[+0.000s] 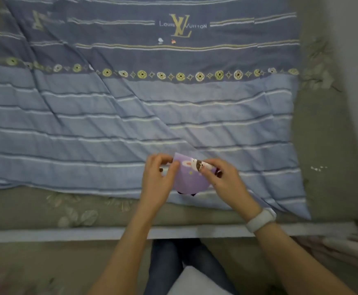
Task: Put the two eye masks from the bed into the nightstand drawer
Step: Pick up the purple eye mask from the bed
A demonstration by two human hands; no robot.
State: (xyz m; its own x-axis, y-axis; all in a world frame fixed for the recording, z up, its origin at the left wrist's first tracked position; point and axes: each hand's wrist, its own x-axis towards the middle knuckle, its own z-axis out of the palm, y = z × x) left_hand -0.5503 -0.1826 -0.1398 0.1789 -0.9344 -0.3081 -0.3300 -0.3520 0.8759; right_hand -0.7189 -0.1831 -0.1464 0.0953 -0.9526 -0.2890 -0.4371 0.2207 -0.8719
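Observation:
A lilac eye mask (pixel 192 177) with a rabbit print is held just above the blue striped quilt (pixel 110 124), near the bed's front edge. My left hand (pixel 160 179) pinches its left edge. My right hand (pixel 222 179), with a white band on the wrist, pinches its top right. A dark piece (pixel 185 193) peeks out under the lilac mask; whether it is the second mask or a strap is unclear. The nightstand drawer is out of view.
The quilt covers most of the bed over a grey-green flowered sheet (pixel 78 211). A pale bed rail (pixel 67 234) runs along the front. My legs in jeans (pixel 173 262) stand below it. Pinkish fabric (pixel 348 248) lies at the lower right.

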